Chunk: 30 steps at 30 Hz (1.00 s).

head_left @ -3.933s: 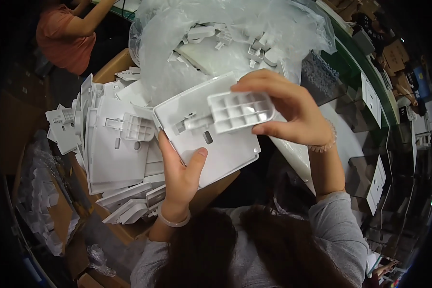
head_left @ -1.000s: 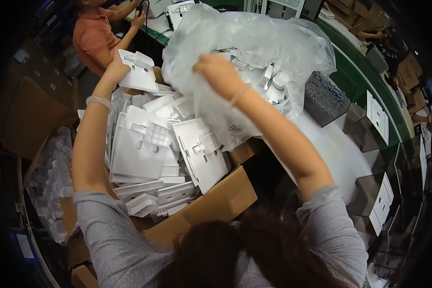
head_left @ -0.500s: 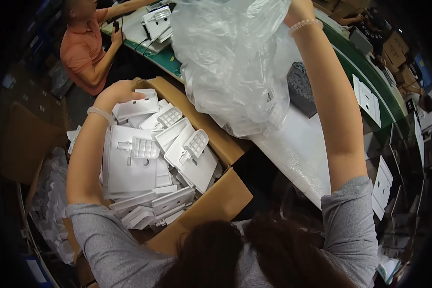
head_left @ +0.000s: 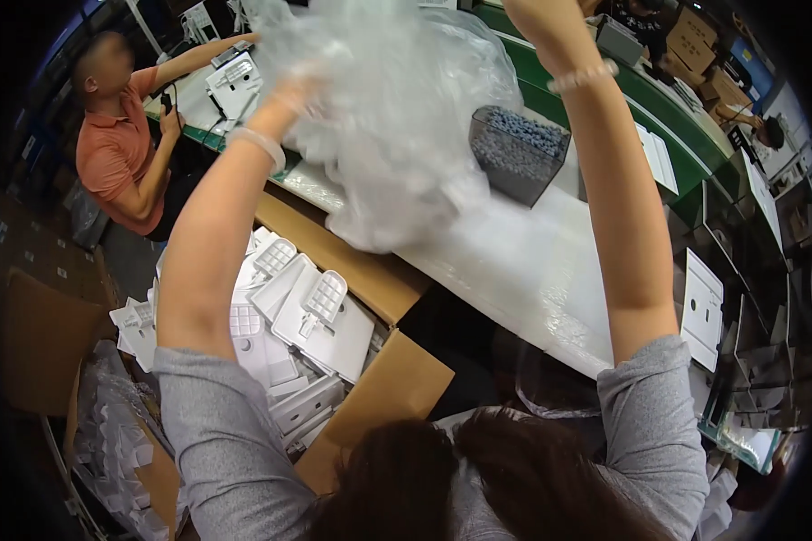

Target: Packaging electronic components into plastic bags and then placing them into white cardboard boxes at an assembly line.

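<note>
left hand (head_left: 302,90) now by clear bag (head_left: 397,171), white panels (head_left: 343,339) in cardboard box (head_left: 386,397)

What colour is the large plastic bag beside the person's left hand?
The plastic bag is translucent whitish; the head view shows it.

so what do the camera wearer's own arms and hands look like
Short grey fabric sleeves end near the elbows. The blurred left hand has a pale, smooth, ring-shaped bangle at its wrist; the right hand, partly out of frame, has a pale, ridged, bead-like bracelet. Both look ungloved.
</note>
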Available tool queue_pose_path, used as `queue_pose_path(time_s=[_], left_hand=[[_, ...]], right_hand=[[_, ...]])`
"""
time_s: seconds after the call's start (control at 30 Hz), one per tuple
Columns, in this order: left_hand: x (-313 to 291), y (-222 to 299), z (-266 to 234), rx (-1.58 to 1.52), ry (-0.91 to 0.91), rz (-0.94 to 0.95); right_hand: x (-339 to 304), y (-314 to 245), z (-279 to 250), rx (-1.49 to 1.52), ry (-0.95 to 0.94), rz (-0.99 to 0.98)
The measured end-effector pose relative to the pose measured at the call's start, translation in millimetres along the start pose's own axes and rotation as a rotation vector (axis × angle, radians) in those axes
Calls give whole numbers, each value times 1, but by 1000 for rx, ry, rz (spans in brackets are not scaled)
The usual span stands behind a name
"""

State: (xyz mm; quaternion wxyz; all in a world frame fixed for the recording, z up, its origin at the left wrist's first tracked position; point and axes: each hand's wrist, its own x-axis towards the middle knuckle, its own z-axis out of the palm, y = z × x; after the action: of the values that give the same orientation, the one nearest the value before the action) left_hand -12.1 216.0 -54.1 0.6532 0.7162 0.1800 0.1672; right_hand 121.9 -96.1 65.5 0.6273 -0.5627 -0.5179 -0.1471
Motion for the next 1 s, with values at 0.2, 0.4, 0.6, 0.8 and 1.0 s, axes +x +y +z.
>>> queue_pose_path(time_s=[0.2,0.4,0.6,0.8,1.0], left_hand=[[-11,36,18,66,289,174],[-56,44,84,322,221,5],[-112,42,82,1413,-229,-93],[-179,56,149,1823,-668,-286],[-200,117,158,1704,-153,748]], right_hand=[[-67,-9,-20,-112,-150,-189],[-122,52,3,-251,-524,-124],[-149,54,30,-141,-317,-94],[-140,45,55,-195,159,-263],[-184,39,61,-193,-450,-595]])
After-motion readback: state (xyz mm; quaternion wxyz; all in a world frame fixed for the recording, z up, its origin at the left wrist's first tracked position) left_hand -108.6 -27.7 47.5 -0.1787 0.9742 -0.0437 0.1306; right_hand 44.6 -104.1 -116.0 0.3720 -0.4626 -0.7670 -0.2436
